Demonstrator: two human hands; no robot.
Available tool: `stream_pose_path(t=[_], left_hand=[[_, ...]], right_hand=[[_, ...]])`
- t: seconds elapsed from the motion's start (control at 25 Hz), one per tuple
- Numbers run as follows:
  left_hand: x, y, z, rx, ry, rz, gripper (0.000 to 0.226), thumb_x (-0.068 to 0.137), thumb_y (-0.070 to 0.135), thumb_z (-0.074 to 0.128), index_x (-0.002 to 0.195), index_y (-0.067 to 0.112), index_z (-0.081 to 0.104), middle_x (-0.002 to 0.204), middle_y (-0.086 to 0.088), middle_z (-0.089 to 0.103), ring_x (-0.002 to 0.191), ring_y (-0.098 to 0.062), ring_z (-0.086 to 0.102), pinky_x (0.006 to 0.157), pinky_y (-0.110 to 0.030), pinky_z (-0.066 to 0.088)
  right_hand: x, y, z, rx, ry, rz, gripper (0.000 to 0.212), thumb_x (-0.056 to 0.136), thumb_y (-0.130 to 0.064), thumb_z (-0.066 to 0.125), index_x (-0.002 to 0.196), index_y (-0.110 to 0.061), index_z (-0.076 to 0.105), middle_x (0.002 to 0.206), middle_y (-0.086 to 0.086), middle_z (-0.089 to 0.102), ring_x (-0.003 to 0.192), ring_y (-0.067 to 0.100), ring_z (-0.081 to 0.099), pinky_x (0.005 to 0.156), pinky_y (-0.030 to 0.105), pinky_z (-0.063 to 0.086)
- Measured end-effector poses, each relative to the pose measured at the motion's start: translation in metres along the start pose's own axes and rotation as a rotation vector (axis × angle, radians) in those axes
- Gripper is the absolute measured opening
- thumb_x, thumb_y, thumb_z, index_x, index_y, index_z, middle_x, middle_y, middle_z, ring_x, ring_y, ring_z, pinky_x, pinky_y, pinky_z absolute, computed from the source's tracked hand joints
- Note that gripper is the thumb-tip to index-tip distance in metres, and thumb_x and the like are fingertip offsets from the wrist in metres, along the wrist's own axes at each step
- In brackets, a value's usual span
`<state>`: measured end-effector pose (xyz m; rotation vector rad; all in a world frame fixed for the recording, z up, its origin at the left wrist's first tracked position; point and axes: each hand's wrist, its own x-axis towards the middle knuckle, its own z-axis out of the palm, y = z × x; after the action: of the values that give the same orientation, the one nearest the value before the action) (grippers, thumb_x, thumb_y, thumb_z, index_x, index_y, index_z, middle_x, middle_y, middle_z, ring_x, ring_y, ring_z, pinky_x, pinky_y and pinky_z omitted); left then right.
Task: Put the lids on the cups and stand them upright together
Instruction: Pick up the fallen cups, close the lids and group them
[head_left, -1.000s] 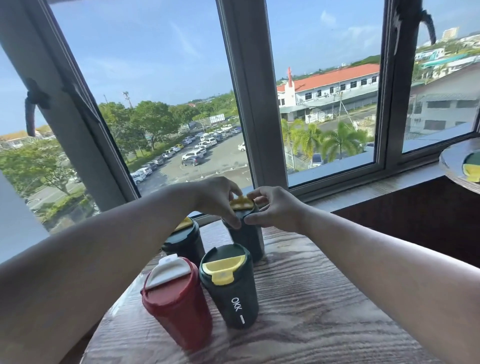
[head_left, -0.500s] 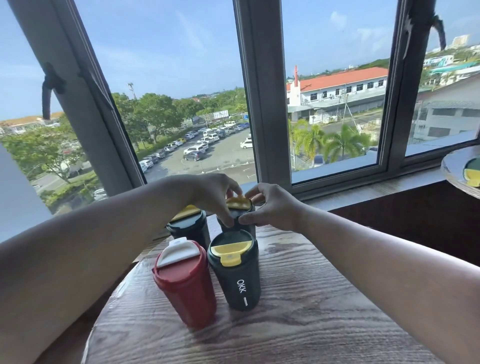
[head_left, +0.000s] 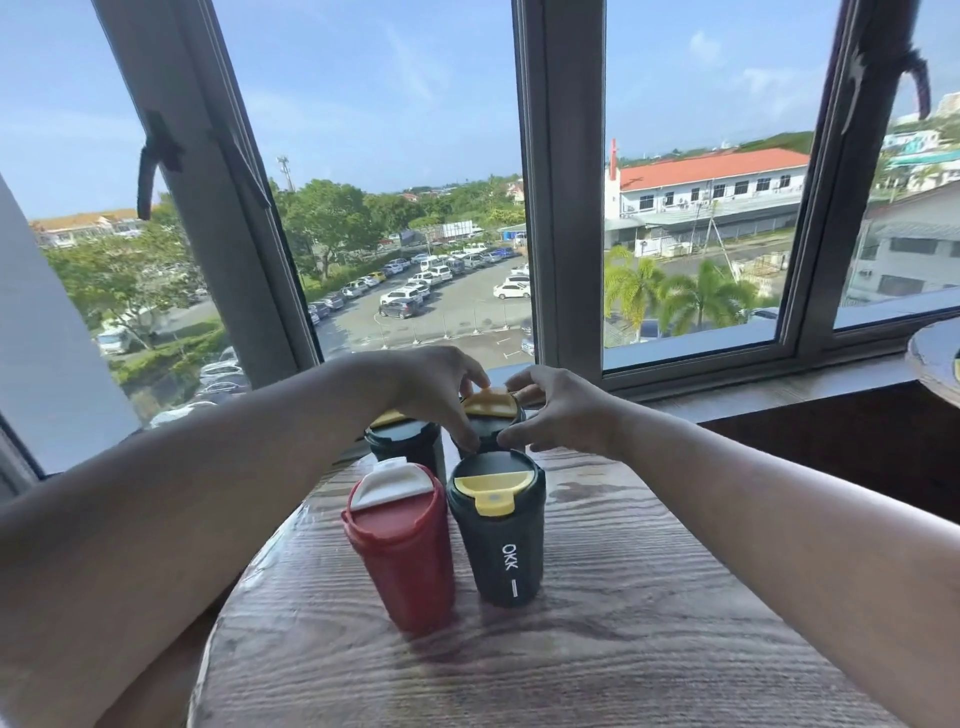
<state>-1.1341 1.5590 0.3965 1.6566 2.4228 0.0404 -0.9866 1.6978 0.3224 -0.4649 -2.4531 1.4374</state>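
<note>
Several lidded cups stand upright in a tight cluster on a round wooden table (head_left: 597, 649). In front are a red cup (head_left: 402, 561) with a white flap and a dark green cup (head_left: 501, 535) with a yellow flap and white lettering. Behind them stand two more dark green cups, the back left cup (head_left: 408, 441) and the back right cup (head_left: 491, 423). My left hand (head_left: 436, 389) and my right hand (head_left: 558, 410) both pinch the rim of the back right cup's yellow-flapped lid from either side. That cup's body is mostly hidden behind the front cup.
A window sill (head_left: 753, 389) and grey window frames run close behind the table. At the far right edge is part of another round table (head_left: 930, 358). A dark wall panel (head_left: 831, 452) lies below the sill.
The view has tilted so the cups sit lower and nearer the middle. Both hands stay on the back right cup's lid, fingers slightly shifted around its rim.
</note>
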Motion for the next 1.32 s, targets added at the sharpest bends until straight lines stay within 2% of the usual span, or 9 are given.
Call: stream_pose_path(t=[0.2,0.28,0.4,0.48,0.6,0.72,0.92,1.08,1.32], left_hand=[[-0.001,-0.001,0.001,0.039,0.02,0.026,0.088,0.063,0.045,0.093,0.141,0.026,0.057,0.127,0.01,0.063,0.115,-0.015,0.057,0.1,-0.035,0.049],[-0.002,-0.001,0.002,0.038,0.021,0.033,0.088,0.063,0.043,0.093,0.141,0.028,0.057,0.128,0.013,0.062,0.116,-0.014,0.056,0.098,-0.033,0.046],[-0.003,-0.001,0.002,0.014,0.017,0.036,0.088,0.063,0.041,0.093,0.142,0.03,0.055,0.129,0.014,0.061,0.119,-0.014,0.055,0.1,-0.033,0.045],[-0.002,-0.003,0.002,-0.007,0.007,0.037,0.091,0.062,0.041,0.094,0.143,0.031,0.055,0.129,0.014,0.061,0.121,-0.015,0.056,0.101,-0.034,0.046],[-0.007,-0.008,-0.001,-0.078,0.017,0.024,0.091,0.064,0.037,0.095,0.145,0.031,0.053,0.131,0.01,0.061,0.123,-0.017,0.056,0.103,-0.037,0.048],[-0.021,-0.02,-0.011,-0.074,0.041,-0.003,0.082,0.073,0.035,0.091,0.145,0.03,0.053,0.137,0.006,0.058,0.121,-0.016,0.053,0.099,-0.033,0.045],[-0.04,-0.045,-0.015,-0.027,0.018,-0.094,0.074,0.075,0.035,0.088,0.142,0.033,0.056,0.146,0.006,0.054,0.128,-0.017,0.051,0.102,-0.031,0.04],[-0.043,-0.051,-0.01,-0.002,0.028,-0.095,0.069,0.074,0.034,0.089,0.137,0.035,0.062,0.149,0.006,0.053,0.136,-0.019,0.048,0.108,-0.031,0.037],[-0.043,-0.055,-0.006,0.023,0.06,-0.109,0.064,0.073,0.036,0.088,0.133,0.036,0.065,0.148,0.005,0.052,0.136,-0.02,0.047,0.114,-0.04,0.039]], right_hand=[[-0.004,-0.002,0.007,-0.044,0.062,-0.044,0.08,0.073,-0.019,0.092,0.14,-0.006,0.051,0.126,0.011,0.06,0.1,0.015,0.065,0.067,0.019,0.06],[-0.005,0.0,0.009,-0.031,0.098,-0.04,0.077,0.07,-0.02,0.094,0.135,-0.007,0.054,0.119,0.01,0.06,0.097,0.016,0.066,0.068,0.025,0.063],[-0.005,0.001,0.01,-0.004,0.102,-0.005,0.076,0.068,-0.021,0.095,0.13,-0.01,0.053,0.116,0.01,0.06,0.1,0.026,0.069,0.079,0.045,0.065],[-0.005,0.0,0.009,-0.034,0.079,0.019,0.077,0.069,-0.025,0.095,0.132,-0.013,0.051,0.118,0.008,0.058,0.103,0.027,0.069,0.082,0.049,0.064],[-0.006,-0.007,0.005,-0.152,0.039,0.015,0.082,0.072,-0.032,0.092,0.139,-0.015,0.047,0.127,0.006,0.057,0.108,0.022,0.065,0.08,0.04,0.064],[-0.001,-0.015,0.0,-0.245,0.046,-0.021,0.088,0.074,-0.034,0.09,0.146,-0.011,0.046,0.135,0.011,0.057,0.112,0.019,0.06,0.082,0.026,0.054],[0.01,-0.029,0.002,-0.422,0.005,-0.047,0.082,0.076,-0.04,0.087,0.144,-0.012,0.051,0.139,0.008,0.057,0.12,0.022,0.058,0.105,0.037,0.049],[0.017,-0.039,0.007,-0.519,-0.061,-0.048,0.075,0.078,-0.041,0.086,0.141,-0.015,0.056,0.13,0.0,0.057,0.121,0.022,0.056,0.102,0.032,0.046],[0.018,-0.045,0.015,-0.679,-0.031,-0.062,0.075,0.077,-0.051,0.081,0.139,-0.015,0.057,0.127,0.003,0.062,0.11,0.022,0.059,0.093,0.033,0.049]])
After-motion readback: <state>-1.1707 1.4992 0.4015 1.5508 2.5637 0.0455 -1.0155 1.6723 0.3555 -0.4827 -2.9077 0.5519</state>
